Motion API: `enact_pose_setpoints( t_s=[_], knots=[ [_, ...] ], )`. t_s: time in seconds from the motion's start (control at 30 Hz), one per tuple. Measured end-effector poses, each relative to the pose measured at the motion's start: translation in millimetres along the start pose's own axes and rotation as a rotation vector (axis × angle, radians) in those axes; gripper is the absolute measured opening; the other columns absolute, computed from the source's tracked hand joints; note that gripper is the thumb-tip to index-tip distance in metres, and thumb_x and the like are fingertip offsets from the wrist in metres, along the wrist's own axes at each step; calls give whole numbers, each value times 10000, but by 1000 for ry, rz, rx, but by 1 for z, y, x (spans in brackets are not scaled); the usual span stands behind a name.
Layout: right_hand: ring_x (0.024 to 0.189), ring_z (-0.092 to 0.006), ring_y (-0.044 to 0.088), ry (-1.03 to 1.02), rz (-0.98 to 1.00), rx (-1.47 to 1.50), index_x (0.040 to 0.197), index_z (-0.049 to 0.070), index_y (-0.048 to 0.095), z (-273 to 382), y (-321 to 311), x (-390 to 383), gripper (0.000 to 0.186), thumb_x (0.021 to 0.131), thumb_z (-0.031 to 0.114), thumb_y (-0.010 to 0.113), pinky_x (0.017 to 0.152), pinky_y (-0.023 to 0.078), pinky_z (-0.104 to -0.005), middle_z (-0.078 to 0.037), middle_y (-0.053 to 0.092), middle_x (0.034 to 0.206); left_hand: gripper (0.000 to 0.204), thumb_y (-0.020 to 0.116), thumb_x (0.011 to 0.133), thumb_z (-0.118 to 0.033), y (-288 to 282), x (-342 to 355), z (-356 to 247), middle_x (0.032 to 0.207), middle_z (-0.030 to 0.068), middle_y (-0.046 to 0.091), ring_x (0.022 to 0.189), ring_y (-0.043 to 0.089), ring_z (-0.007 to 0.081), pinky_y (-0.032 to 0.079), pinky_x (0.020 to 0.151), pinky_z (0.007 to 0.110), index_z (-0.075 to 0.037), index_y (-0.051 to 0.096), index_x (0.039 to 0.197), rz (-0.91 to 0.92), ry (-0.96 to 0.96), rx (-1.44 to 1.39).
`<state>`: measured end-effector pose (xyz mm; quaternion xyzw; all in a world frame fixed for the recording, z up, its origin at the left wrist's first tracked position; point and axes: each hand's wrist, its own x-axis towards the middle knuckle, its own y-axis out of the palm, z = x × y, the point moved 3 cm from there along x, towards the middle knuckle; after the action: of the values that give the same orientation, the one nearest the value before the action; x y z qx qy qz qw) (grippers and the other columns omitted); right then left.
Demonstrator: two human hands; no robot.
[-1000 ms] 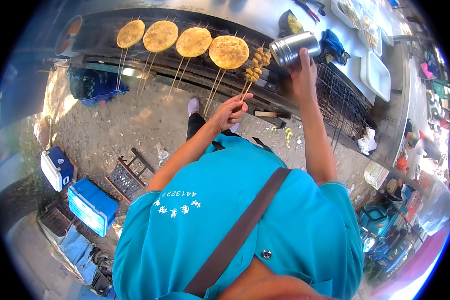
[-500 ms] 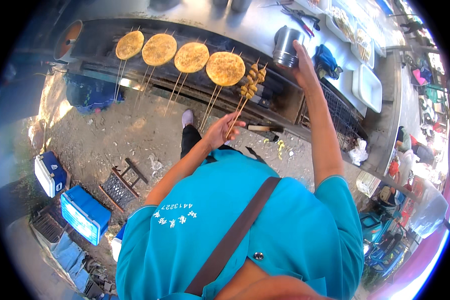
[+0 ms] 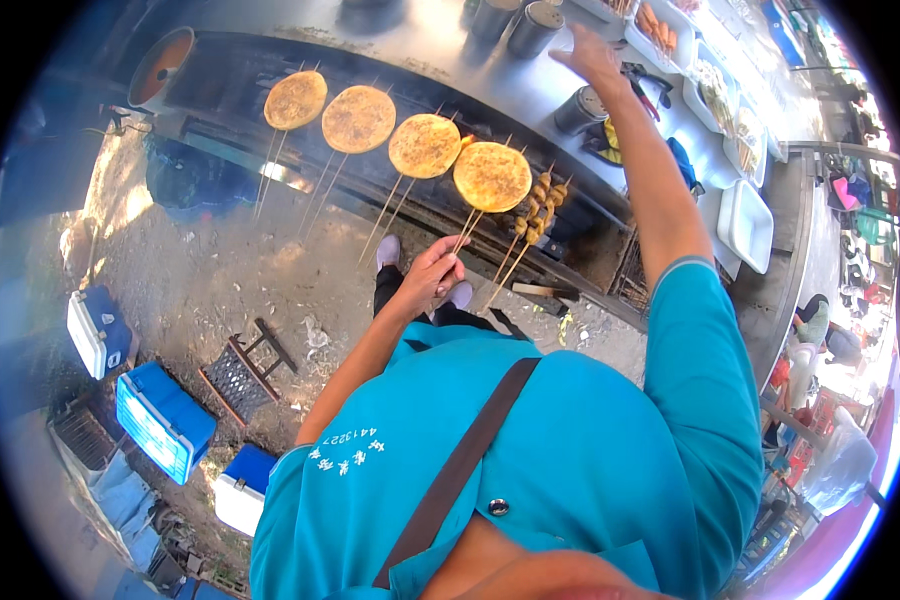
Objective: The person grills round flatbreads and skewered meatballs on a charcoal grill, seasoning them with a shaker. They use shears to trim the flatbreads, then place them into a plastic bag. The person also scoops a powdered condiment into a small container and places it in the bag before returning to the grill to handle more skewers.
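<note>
My left hand (image 3: 435,272) pinches the thin wooden skewers under the rightmost round flatbread (image 3: 492,178), which lies over the long charcoal grill (image 3: 240,75). Just right of it, skewered brown chunks (image 3: 540,208) rest on the grill, out of my grip. Three more browned flatbreads (image 3: 358,119) on paired sticks lie in a row to the left. My right hand (image 3: 592,58) is stretched over the metal counter, empty, its fingers apart. Close to its fingertips stands a dark metal canister (image 3: 535,30). A silvery canister (image 3: 578,110) sits below that hand, beside my forearm.
White trays of skewered food (image 3: 660,35) line the counter's right, with a bare white tray (image 3: 745,225) nearer. Tools and a dark blue cloth (image 3: 682,160) lie behind my right forearm. Blue coolers (image 3: 167,420) and a small metal rack (image 3: 240,378) stand on the ground at left.
My right hand has let go of the silvery canister on the counter and moved farther away. My left hand has shifted from the chunk skewers to the rightmost flatbread's sticks.
</note>
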<state>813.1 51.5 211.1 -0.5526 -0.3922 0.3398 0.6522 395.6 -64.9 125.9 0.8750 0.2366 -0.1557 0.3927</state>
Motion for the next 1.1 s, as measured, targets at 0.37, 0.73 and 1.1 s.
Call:
enact_pose_setpoints(
  t_s=[0.37, 0.73, 1.1],
  knots=[
    [1018, -336, 564, 54, -47, 166, 1228, 46, 457, 46, 10, 44, 640, 749, 424, 649, 858, 467, -441, -211, 570, 1095, 329, 396, 957, -145, 0, -31, -41, 717, 20, 544, 449, 309, 11, 254, 400, 158, -28, 414, 1264, -115, 261, 116],
    [1019, -319, 560, 236, -435, 846, 1234, 13, 421, 11, -48, -56, 617, 787, 373, 645, 854, 483, -441, -185, 543, 1133, 308, 390, 958, -135, 9, -9, -12, 743, 17, 553, 462, 322, 10, 258, 410, 151, -37, 444, 1245, -67, 120, 148],
    [1090, -247, 502, 570, -79, 2091, 1207, 15, 427, 40, -52, -193, 553, 785, 253, 691, 944, 428, -418, -109, 513, 1152, 374, 400, 938, -166, -3, 3, 4, 827, 53, 593, 494, 403, 30, 309, 426, 169, -35, 395, 1288, -66, 36, 255]
  ],
)
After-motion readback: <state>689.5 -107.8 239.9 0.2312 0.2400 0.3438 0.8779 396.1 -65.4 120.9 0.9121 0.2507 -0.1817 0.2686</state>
